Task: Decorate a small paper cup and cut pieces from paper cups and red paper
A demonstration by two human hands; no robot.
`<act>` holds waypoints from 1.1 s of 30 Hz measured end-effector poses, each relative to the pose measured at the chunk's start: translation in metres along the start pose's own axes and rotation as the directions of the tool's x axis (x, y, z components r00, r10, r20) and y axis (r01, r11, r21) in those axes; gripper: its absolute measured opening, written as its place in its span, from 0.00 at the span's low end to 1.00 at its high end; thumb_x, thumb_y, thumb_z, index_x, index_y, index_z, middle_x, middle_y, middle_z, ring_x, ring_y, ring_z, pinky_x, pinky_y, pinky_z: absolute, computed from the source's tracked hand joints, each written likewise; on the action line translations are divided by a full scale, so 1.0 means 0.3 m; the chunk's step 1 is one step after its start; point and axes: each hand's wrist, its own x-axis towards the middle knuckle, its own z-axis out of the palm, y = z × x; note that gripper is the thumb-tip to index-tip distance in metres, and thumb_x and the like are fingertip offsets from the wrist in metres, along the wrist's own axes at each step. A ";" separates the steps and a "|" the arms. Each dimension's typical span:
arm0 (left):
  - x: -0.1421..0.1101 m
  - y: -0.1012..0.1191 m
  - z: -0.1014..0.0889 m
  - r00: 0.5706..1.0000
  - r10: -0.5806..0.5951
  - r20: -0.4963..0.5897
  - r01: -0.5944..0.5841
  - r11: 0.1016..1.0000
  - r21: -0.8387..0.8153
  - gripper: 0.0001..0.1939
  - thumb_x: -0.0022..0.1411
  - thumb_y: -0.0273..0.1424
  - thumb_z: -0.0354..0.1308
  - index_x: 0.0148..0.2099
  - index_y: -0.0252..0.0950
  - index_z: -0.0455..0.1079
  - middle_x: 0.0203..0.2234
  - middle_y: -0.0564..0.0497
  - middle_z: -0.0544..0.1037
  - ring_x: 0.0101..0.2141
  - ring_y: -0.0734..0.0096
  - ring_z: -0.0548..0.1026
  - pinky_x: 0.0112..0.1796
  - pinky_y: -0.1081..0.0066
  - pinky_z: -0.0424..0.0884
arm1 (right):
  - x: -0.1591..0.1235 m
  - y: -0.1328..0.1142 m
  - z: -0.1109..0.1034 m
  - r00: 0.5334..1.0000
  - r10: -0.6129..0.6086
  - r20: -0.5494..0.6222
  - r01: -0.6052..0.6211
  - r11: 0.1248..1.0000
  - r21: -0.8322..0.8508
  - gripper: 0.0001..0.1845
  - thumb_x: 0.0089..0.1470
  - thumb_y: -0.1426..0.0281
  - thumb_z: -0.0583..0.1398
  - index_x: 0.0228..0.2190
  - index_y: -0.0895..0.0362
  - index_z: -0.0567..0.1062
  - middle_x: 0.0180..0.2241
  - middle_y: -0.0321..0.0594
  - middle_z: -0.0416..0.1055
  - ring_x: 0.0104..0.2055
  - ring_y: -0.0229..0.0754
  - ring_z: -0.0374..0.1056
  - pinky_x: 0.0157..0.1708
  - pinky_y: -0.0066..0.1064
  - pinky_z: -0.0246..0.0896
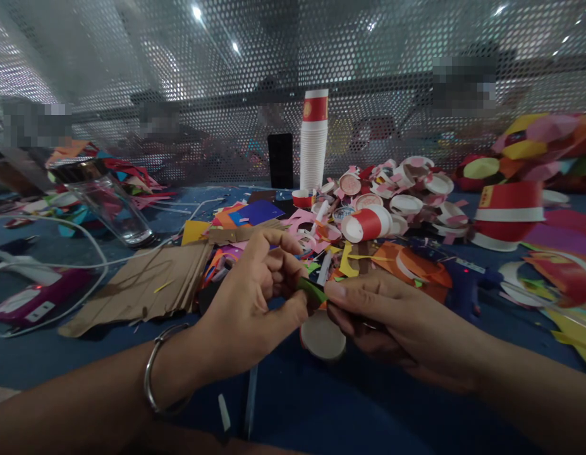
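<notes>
Between my hands is a small green piece of paper, held above the blue tabletop. My left hand, with a silver bangle at the wrist, pinches its left side between thumb and fingers. At its right end, my right hand grips it with the thumb on top; the other fingers curl underneath and are partly hidden. Just below the paper, a round paper cup piece shows its pale base. A white strip lies near the front edge.
Brown paper bags lie left, beside a glass bottle and a purple power strip with white cable. Behind stand a cup stack and a black phone. Cut cup pieces heap right, near a blue glue gun.
</notes>
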 end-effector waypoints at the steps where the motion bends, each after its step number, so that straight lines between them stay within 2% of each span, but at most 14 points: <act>1: -0.002 -0.001 0.003 1.000 -0.004 0.005 0.004 1.000 -0.005 0.19 0.63 0.23 0.61 0.49 0.41 0.56 0.34 0.57 0.70 0.32 0.75 0.74 0.34 0.70 0.72 | 0.000 -0.003 0.000 1.000 0.001 -0.015 -0.001 1.000 0.003 0.28 0.60 0.49 0.63 0.21 0.57 0.67 0.14 0.23 0.47 0.14 0.25 0.36 0.13 0.21 0.27; 6: 0.000 -0.002 0.007 0.998 -0.063 -0.004 0.062 0.997 -0.053 0.19 0.62 0.22 0.61 0.49 0.41 0.56 0.35 0.56 0.71 0.34 0.73 0.75 0.36 0.69 0.73 | 0.006 -0.009 -0.013 0.993 -0.082 -0.084 0.078 0.996 -0.050 0.27 0.59 0.48 0.64 0.23 0.57 0.69 0.13 0.23 0.48 0.15 0.26 0.36 0.14 0.22 0.28; 11: 0.023 -0.006 -0.008 0.976 -0.209 -0.062 0.201 0.973 -0.110 0.22 0.58 0.19 0.63 0.49 0.40 0.58 0.30 0.60 0.73 0.27 0.78 0.73 0.28 0.76 0.69 | 0.020 0.002 -0.021 0.963 -0.221 -0.157 0.202 0.971 -0.126 0.23 0.55 0.53 0.69 0.25 0.57 0.70 0.17 0.24 0.52 0.18 0.26 0.40 0.16 0.21 0.34; 14: 0.032 -0.012 -0.010 0.964 -0.262 -0.044 0.247 0.945 -0.216 0.21 0.57 0.18 0.64 0.47 0.39 0.59 0.27 0.62 0.73 0.26 0.81 0.71 0.25 0.80 0.66 | 0.027 0.008 -0.027 0.936 -0.298 -0.186 0.254 0.940 -0.228 0.18 0.52 0.60 0.72 0.29 0.57 0.72 0.23 0.27 0.62 0.22 0.28 0.51 0.21 0.21 0.47; 16: 0.034 -0.018 -0.009 0.964 -0.265 -0.031 0.246 0.928 -0.278 0.21 0.57 0.17 0.65 0.46 0.38 0.60 0.27 0.61 0.74 0.26 0.82 0.72 0.25 0.81 0.66 | 0.030 0.009 -0.030 0.928 -0.328 -0.176 0.267 0.915 -0.302 0.15 0.53 0.62 0.72 0.32 0.56 0.74 0.28 0.31 0.69 0.28 0.32 0.61 0.28 0.23 0.56; 19: 0.031 -0.028 -0.007 0.964 -0.267 -0.006 0.251 0.912 -0.325 0.22 0.56 0.18 0.67 0.46 0.38 0.61 0.27 0.60 0.76 0.27 0.81 0.73 0.28 0.81 0.69 | 0.029 0.005 -0.027 0.925 -0.349 -0.148 0.288 0.902 -0.322 0.13 0.53 0.63 0.72 0.33 0.56 0.76 0.33 0.35 0.73 0.36 0.38 0.67 0.37 0.27 0.62; 21: 0.029 -0.033 -0.008 0.964 -0.265 0.000 0.249 0.907 -0.339 0.22 0.56 0.19 0.68 0.47 0.38 0.63 0.27 0.59 0.77 0.28 0.80 0.74 0.30 0.80 0.71 | 0.027 0.001 -0.023 0.924 -0.349 -0.158 0.293 0.910 -0.293 0.13 0.52 0.63 0.72 0.31 0.56 0.76 0.32 0.35 0.73 0.36 0.39 0.67 0.38 0.28 0.63; 23: 0.030 -0.036 -0.012 0.965 -0.262 0.015 0.250 0.899 -0.360 0.19 0.58 0.21 0.69 0.47 0.38 0.66 0.28 0.57 0.78 0.29 0.78 0.76 0.32 0.78 0.72 | 0.025 -0.002 -0.020 0.924 -0.338 -0.177 0.287 0.922 -0.261 0.13 0.50 0.63 0.73 0.31 0.56 0.76 0.31 0.36 0.72 0.34 0.38 0.66 0.34 0.28 0.62; 27: 0.039 -0.041 -0.027 0.954 -0.290 0.079 0.297 0.868 -0.399 0.03 0.65 0.29 0.64 0.41 0.36 0.74 0.30 0.53 0.79 0.30 0.75 0.77 0.34 0.75 0.74 | 0.021 -0.003 -0.026 0.926 -0.325 -0.192 0.273 0.928 -0.253 0.13 0.50 0.65 0.73 0.30 0.57 0.76 0.27 0.32 0.68 0.27 0.33 0.59 0.26 0.25 0.53; 30: 0.044 -0.044 -0.035 0.945 -0.313 0.094 0.325 0.875 -0.357 0.09 0.67 0.34 0.63 0.36 0.34 0.77 0.28 0.52 0.77 0.30 0.74 0.75 0.35 0.74 0.74 | 0.020 -0.001 -0.032 0.923 -0.328 -0.199 0.265 0.920 -0.287 0.12 0.50 0.67 0.72 0.28 0.57 0.75 0.25 0.29 0.65 0.24 0.31 0.54 0.25 0.25 0.51; 33: 0.049 -0.044 -0.038 0.944 -0.317 0.097 0.331 0.901 -0.281 0.12 0.66 0.37 0.64 0.33 0.35 0.76 0.28 0.52 0.77 0.30 0.74 0.74 0.34 0.74 0.72 | 0.020 -0.001 -0.030 0.927 -0.324 -0.188 0.260 0.918 -0.298 0.12 0.50 0.67 0.72 0.28 0.57 0.74 0.26 0.31 0.66 0.26 0.32 0.57 0.28 0.26 0.54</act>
